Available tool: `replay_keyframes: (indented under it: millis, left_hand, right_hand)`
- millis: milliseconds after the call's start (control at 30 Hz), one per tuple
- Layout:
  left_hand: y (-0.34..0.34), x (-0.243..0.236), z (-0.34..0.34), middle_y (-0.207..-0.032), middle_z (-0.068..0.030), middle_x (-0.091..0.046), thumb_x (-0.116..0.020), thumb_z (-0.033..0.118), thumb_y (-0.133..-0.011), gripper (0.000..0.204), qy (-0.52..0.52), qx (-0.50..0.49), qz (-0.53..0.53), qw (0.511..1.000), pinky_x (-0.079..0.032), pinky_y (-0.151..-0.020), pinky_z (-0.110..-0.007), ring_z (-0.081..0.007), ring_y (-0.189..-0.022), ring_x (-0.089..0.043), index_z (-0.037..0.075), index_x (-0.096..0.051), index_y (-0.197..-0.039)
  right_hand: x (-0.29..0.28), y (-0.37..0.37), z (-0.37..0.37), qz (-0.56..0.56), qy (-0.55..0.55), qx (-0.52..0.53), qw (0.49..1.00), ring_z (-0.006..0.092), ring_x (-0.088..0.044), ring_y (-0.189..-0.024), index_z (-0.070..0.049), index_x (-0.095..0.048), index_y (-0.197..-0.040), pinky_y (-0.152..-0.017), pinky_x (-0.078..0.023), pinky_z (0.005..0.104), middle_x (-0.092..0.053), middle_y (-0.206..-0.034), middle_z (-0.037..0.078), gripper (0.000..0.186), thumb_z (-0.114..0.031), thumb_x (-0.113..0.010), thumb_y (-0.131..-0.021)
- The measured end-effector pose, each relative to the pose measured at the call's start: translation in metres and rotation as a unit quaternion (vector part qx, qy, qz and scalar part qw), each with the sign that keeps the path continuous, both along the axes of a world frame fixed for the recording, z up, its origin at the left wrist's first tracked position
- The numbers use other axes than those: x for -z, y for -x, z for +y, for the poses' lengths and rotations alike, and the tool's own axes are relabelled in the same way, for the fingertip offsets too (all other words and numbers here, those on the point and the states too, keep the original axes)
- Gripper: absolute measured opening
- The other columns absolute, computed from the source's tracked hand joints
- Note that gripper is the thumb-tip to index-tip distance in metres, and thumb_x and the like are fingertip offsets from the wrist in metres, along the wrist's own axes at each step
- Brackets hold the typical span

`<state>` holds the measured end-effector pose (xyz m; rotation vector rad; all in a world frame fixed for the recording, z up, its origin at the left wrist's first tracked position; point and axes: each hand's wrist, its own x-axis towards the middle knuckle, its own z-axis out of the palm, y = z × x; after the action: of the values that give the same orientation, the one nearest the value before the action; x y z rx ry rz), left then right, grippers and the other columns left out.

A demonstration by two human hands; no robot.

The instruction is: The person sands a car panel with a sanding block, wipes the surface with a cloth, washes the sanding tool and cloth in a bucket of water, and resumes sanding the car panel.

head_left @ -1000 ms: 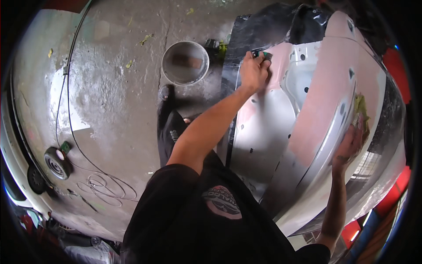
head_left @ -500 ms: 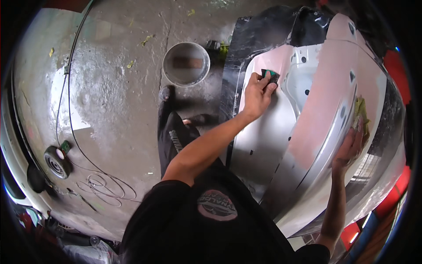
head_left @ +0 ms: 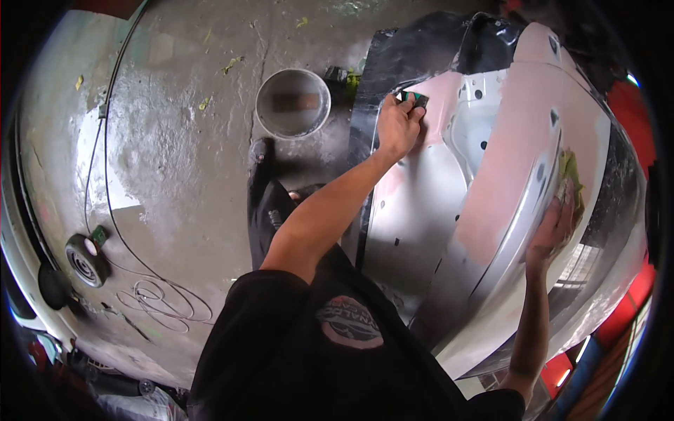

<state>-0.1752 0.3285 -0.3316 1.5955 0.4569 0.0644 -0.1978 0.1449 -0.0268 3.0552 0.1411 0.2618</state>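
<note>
My left hand (head_left: 399, 128) pinches a small black-and-green sanding pad (head_left: 416, 99) between thumb and fingers. The pad lies against the pink upper edge of a car body panel (head_left: 421, 203), which is silver-grey with pink patches. My right hand (head_left: 554, 223) rests on the outer, curved side of the same body, fingers stretched forward. A yellow-green cloth (head_left: 570, 170) sticks out beyond its fingertips, partly hidden under them.
A round bucket (head_left: 328, 105) of liquid stands on the wet concrete floor (head_left: 189, 77) to the left. Dark plastic sheeting (head_left: 407, 59) borders the panel. A long hose (head_left: 107, 151) runs to loose coils near a small wheel (head_left: 86, 261). Another vehicle (head_left: 38, 298) sits far left.
My left hand and the sanding pad have slid left and away from me, toward the panel's outer edge. My right hand with the cloth has shifted only slightly.
</note>
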Motion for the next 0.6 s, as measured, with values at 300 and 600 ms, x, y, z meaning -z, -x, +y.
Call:
replay_keyframes:
  millis: [300, 600]
  left_hand:
    - [-0.024, -0.017, -0.001, -0.097, -0.0264, -0.060, -0.068, 0.021, -0.090, 0.035, -0.014, -0.012, -0.029, 0.999, -0.049, -0.077, -0.048, -0.0411, -0.086, -0.062, -0.006, -0.072, -0.113]
    - [-0.045, -0.024, 0.005, -0.101, -0.0270, -0.059, -0.064, 0.028, -0.093, 0.031, -0.044, 0.048, -0.020, 0.998, -0.051, -0.082, -0.051, -0.0434, -0.093, -0.064, 0.003, -0.074, -0.107]
  right_hand:
    - [-0.002, 0.002, 0.005, -0.009, -0.006, -0.025, 1.000, 0.0437, -0.047, -0.130, 0.004, -0.053, -0.142, -0.113, -0.034, 0.0519, -0.057, -0.139, 0.026, 0.048, -0.018, -0.043, -0.101]
    - [-0.001, 0.001, 0.005, -0.006, -0.008, 0.000, 1.000, 0.0440, -0.046, -0.134, 0.004, -0.054, -0.142, -0.115, -0.033, 0.0505, -0.054, -0.142, 0.027, 0.048, -0.018, -0.046, -0.101]
